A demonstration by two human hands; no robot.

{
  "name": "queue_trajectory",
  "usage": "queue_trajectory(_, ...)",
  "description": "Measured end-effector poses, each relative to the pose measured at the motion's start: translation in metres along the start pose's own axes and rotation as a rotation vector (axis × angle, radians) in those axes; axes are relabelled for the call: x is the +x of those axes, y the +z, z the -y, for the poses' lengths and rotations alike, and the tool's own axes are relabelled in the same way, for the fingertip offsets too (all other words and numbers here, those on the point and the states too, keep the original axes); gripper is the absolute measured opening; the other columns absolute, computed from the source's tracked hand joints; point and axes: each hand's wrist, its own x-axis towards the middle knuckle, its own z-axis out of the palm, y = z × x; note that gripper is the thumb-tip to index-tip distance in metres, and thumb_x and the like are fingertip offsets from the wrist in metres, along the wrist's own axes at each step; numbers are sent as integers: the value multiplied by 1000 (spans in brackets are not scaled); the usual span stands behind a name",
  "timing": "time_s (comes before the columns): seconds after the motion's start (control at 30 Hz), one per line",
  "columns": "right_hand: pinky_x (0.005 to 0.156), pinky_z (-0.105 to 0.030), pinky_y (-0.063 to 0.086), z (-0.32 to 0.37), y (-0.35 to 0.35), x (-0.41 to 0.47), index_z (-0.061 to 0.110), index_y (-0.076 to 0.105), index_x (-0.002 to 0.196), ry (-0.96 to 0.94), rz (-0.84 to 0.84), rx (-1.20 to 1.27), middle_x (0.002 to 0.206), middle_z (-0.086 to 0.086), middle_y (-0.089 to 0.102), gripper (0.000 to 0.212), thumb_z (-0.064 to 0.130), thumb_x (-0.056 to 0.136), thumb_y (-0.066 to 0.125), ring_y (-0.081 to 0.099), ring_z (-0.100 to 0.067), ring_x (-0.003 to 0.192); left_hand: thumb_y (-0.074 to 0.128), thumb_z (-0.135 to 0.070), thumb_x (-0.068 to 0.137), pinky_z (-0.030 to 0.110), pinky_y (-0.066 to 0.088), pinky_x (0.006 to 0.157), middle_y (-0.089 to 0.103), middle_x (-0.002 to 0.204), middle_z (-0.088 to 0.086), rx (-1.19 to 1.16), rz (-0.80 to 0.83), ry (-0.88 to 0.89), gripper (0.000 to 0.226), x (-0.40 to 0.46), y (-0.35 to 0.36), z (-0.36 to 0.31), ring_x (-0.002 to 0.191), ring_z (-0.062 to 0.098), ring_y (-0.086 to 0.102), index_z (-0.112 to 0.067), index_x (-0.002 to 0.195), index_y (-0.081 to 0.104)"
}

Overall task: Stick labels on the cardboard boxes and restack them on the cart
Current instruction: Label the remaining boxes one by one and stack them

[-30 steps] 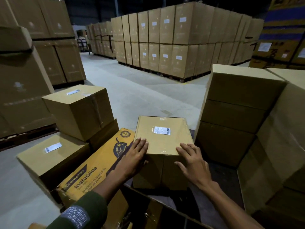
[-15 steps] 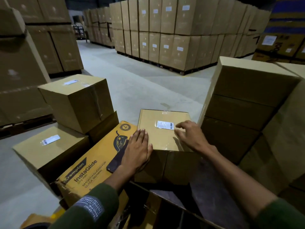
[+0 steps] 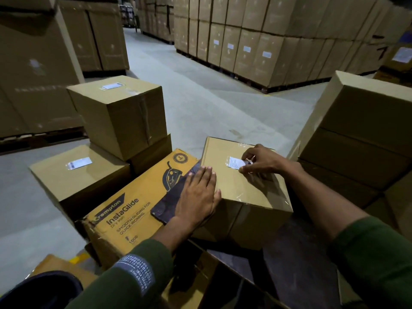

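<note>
Right hand (image 3: pixel 259 162) pinches the edge of a white label (image 3: pixel 234 162) on top of the plain cardboard box (image 3: pixel 245 192), fingers curled. Left hand (image 3: pixel 197 195) lies flat with straight fingers across that box's left edge and the yellow printed box (image 3: pixel 133 210) beside it.

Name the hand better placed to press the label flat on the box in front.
Right. The right hand already pinches the label's edge on the box; the left hand lies flat at the box's near-left edge, steadying it.
</note>
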Motion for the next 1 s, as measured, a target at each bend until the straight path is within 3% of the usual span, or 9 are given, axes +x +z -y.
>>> queue_trajectory(0.07, 65, -23, 40, 0, -1, 4, 13, 67, 114, 1, 20, 22, 112, -4, 59, 50, 42, 76, 81, 55, -15, 95, 9, -44, 99, 47, 17, 120, 29, 158, 12, -10, -13, -5, 67, 0, 0, 0, 149, 25, 17, -8, 150, 32)
queue_trajectory(0.2, 77, -29, 44, 2, -6, 12, 17, 65, 113, 54, 98, 41, 115, -1, 61, 51, 44, 73, 82, 56, -17, 99, 13, -43, 99, 48, 21, 119, 31, 157, 12, -17, -19, -12, 65, -1, 0, -1, 148, 25, 20, -8, 149, 34)
queue_trajectory(0.43, 75, -33, 50, 14, -18, 17, 18, 57, 108, 149, 215, 76, 109, -1, 57, 53, 39, 70, 86, 58, -20, 96, 16, -43, 100, 50, 25, 117, 34, 156, 12, -4, -6, -26, 63, 0, 0, 0, 147, 26, 23, -8, 148, 36)
queue_trajectory(0.67, 56, -26, 44, 15, -21, 9, 19, 57, 97, 107, 80, 89, 96, 0, 65, 46, 31, 67, 89, 63, -15, 78, 20, -43, 101, 48, 23, 119, 33, 156, 12, 6, -9, -31, 61, -2, -2, -2, 147, 30, 21, -9, 148, 37)
queue_trajectory(0.77, 69, -30, 47, 13, -28, 0, 19, 64, 103, 104, -10, 68, 102, -2, 68, 34, 22, 75, 82, 62, -16, 87, 21, -45, 100, 48, 34, 113, 39, 146, 16, 23, -14, -36, 61, -3, -5, -2, 139, 32, 31, -8, 145, 40)
queue_trajectory(0.87, 76, -34, 51, 10, -28, -18, 11, 67, 106, 107, -126, 392, 97, -10, 72, 23, 12, 83, 72, 65, -19, 84, 17, -50, 100, 44, 37, 109, 37, 138, 15, 25, -5, -50, 64, -3, -11, -4, 132, 30, 35, -10, 146, 37)
queue_trajectory(0.93, 83, -42, 55, 13, -18, -34, 5, 68, 97, 115, -244, 761, 98, -22, 71, 11, 13, 89, 67, 68, -22, 82, 7, -54, 98, 45, 25, 117, 36, 145, 16, 39, 28, -36, 72, -4, -12, -4, 140, 31, 29, -11, 150, 30)
queue_trajectory(1.0, 90, -47, 53, 15, 1, -47, 2, 65, 98, 189, -303, 993, 99, -25, 71, 16, 17, 96, 61, 71, -30, 87, -2, -57, 96, 43, 14, 119, 36, 151, 18, 33, 20, -14, 81, -7, -13, -1, 145, 32, 26, -8, 150, 31)
